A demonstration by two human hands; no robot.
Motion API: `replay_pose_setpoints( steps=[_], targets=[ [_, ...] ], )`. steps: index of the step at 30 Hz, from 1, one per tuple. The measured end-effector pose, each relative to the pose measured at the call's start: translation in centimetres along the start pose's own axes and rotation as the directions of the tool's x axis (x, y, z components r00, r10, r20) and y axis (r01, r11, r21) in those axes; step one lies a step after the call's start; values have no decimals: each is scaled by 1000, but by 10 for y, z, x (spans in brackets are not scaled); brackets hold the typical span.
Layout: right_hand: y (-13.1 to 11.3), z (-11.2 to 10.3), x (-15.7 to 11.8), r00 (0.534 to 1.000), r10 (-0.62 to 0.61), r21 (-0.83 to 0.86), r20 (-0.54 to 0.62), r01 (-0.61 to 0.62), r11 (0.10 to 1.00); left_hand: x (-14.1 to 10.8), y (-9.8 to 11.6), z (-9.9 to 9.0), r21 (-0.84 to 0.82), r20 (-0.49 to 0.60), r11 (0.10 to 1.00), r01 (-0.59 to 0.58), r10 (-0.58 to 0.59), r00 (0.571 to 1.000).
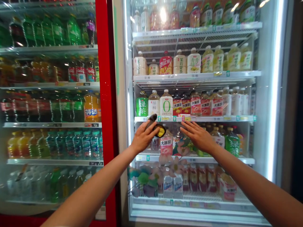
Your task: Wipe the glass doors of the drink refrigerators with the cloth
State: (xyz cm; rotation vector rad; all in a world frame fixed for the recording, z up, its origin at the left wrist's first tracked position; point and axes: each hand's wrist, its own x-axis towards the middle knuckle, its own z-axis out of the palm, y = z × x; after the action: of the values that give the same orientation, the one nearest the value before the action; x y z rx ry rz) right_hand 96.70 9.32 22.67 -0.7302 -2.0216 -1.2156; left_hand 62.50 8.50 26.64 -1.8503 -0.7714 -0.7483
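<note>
The left hand grips a dark thing under the shelf edge. The right hand holds its fingers open just below that edge.

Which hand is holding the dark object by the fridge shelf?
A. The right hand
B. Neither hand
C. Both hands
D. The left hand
D. The left hand has its fingers around the dark object, while the right hand is open with its fingers spread, holding nothing.
</note>
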Motion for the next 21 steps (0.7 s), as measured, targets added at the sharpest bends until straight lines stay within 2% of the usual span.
replay_pose_setpoints(
  steps=[1, 2, 3, 4, 5, 6, 7, 8, 10, 11, 13, 14, 15, 16, 17, 18, 19, 20, 21],
  targets=[
    [4, -1, -3, 1000, 7, -7, 5, -7, 1000, 12, -2, -1, 7, -60, 991, 131, -130, 990],
    [7, -1, -5, 1000, 9, -10, 10, -9, 1000, 30, 0, -2, 3, -130, 960, 281, -278, 952],
    [11, -2, -7, 1000, 8, -8, 14, -8, 1000, 51, 5, -1, -16, -193, 912, 410, -405, 894],
    [14, -3, -8, 1000, 8, -5, 15, -8, 1000, 73, 15, 1, -46, -232, 871, 489, -486, 843],
    [16, -4, -9, 1000, 12, -3, 16, -12, 1000, 93, 28, 5, -76, -242, 855, 512, -515, 823],
    [19, -5, -11, 1000, 17, -4, 15, -17, 1000, 109, 42, 9, -100, -237, 860, 501, -510, 827],
    [21, -6, -14, 1000, 24, -8, 13, -24, 1000, 119, 57, 15, -111, -224, 878, 466, -479, 849],
    [23, -7, -18, 999, 30, -15, 12, -30, 999, 121, 71, 20, -113, -202, 907, 405, -421, 884],
    [28, -7, -29, 1000, 29, -20, 12, -29, 999, 107, 88, 30, -109, -152, 967, 231, -246, 957],
    [30, -8, -35, 1000, 24, -16, 15, -24, 1000, 93, 91, 34, -107, -129, 985, 134, -148, 981],
    [34, -8, -47, 1000, 18, 0, 23, -18, 1000, 63, 86, 36, -106, -97, 994, -32, 22, 995],
    [36, -8, -53, 999, 18, 8, 27, -18, 1000, 53, 79, 35, -105, -91, 993, -56, 47, 995],
    [37, -9, -57, 999, 19, 15, 29, -20, 1000, 49, 72, 33, -103, -93, 994, -24, 14, 996],
    [39, -9, -59, 999, 20, 22, 30, -21, 1000, 51, 65, 29, -95, -118, 992, 77, -88, 989],
    [40, -9, -61, 999, 21, 29, 29, -22, 999, 60, 62, 26, -90, -165, 970, 226, -238, 957],
    [41, -9, -61, 999, 21, 36, 29, -22, 999, 74, 61, 23, -98, -221, 916, 390, -402, 889],
    [41, -9, -61, 999, 22, 43, 28, -23, 999, 93, 65, 20, -116, -259, 858, 501, -513, 818],
    [41, -9, -60, 999, 22, 48, 27, -23, 999, 112, 72, 20, -134, -284, 815, 563, -576, 766],
    [41, -9, -59, 999, 22, 52, 27, -24, 998, 130, 82, 20, -145, -294, 800, 582, -596, 747]
  ],
)
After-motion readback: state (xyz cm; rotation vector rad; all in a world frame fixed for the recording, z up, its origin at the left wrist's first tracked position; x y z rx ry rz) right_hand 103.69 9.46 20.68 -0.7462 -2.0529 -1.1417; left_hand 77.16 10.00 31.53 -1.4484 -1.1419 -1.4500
